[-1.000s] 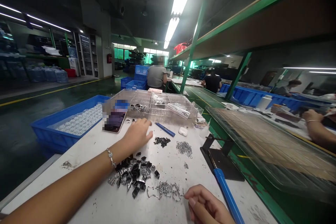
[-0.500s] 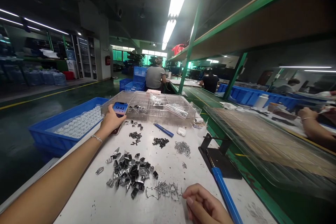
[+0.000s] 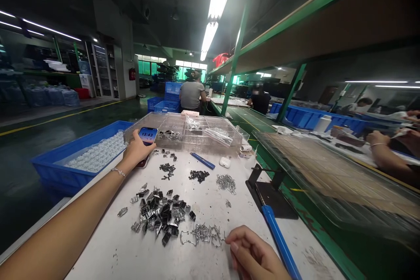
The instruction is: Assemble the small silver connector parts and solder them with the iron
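Phone [image 3: 148, 135]: lit, at 11 o'clock on the surface [image 3: 210, 203], gripped and tipped up by the left hand [image 3: 136, 151].
Right hand [image 3: 254, 256]: curled at 5 o'clock beside wire clips [image 3: 205, 234]; contents cannot be told.
Step judged: screen being checked; a steady grip is called for.

"13:43" on the lit phone [image 3: 147, 136] screen
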Available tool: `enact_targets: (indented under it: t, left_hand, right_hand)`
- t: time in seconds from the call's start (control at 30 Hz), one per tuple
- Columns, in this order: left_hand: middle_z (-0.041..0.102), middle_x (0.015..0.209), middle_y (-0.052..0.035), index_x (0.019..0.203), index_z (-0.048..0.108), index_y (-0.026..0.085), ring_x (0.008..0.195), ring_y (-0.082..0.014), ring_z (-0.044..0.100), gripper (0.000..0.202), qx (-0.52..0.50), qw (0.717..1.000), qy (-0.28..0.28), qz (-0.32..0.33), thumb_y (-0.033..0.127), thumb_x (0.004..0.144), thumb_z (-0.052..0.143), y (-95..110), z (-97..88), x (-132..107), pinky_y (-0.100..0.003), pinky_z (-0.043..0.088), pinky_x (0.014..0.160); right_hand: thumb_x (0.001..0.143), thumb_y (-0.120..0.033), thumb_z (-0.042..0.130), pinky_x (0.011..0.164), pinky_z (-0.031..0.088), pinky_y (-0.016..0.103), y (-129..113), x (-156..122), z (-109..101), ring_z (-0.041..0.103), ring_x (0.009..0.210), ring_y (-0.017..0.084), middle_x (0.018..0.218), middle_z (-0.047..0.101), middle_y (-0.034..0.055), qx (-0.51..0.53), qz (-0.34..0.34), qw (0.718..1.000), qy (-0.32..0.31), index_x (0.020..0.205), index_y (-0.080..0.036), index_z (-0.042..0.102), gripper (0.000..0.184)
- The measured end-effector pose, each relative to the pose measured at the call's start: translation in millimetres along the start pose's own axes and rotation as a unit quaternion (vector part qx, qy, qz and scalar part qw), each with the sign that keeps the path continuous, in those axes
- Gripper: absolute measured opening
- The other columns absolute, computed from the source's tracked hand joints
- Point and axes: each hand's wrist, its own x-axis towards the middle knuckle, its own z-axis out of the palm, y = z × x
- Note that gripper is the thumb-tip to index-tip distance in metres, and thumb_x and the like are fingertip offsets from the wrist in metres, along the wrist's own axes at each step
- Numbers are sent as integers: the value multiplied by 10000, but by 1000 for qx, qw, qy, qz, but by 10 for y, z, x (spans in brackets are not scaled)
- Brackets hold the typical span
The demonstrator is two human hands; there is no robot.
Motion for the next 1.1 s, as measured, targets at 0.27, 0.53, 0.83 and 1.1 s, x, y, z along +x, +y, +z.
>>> enact_targets:
  t: [0.27, 0.53, 0.83, 1.1]
  left_hand:
    - [352, 1356, -335, 1437, -30, 95, 1154, -506, 446, 1022, 20, 999, -18, 23, 621, 749, 512, 103, -91, -113, -592, 433, 801]
    - [514, 1312, -78, 1228, 542, 269, 1160, -296, 495, 595, 1, 914, -238, 327, 625, 751, 544, 721, -395, -828, -348, 449, 889]
    - [646, 1002, -31, 942, 657, 243, 880, -206, 597, 238, 48, 727, -469, 500, 155, 739, 570, 822, -360, -1479, -256, 433, 619]
    - [661, 932, -29, 927, 667, 216, 846, -172, 573, 175, -142, 762, -439, 454, 222, 826, 524, 946, -344, -1710, -247, 428, 689]
  right_hand:
    - [747, -664, 569, 468, 224, 219, 53, 18, -17, 365, 464, 61, 623, 510, -35, -25, -27, 999, -1, 902, -163, 553, 524]
    - [713, -695, 573, 470, 232, 218, 12, 6, 9, 369, 464, 63, 619, 513, -34, -25, -15, 1000, -1, 905, -158, 541, 571]
    - [782, -591, 583, 469, 271, 207, 31, -7, 8, 396, 460, 61, 627, 534, -27, -18, -41, 999, -3, 898, -149, 547, 458]
    - [797, -578, 575, 451, 264, 204, 61, 11, -2, 406, 441, 57, 666, 542, -23, 4, -59, 998, 4, 946, -159, 529, 446]
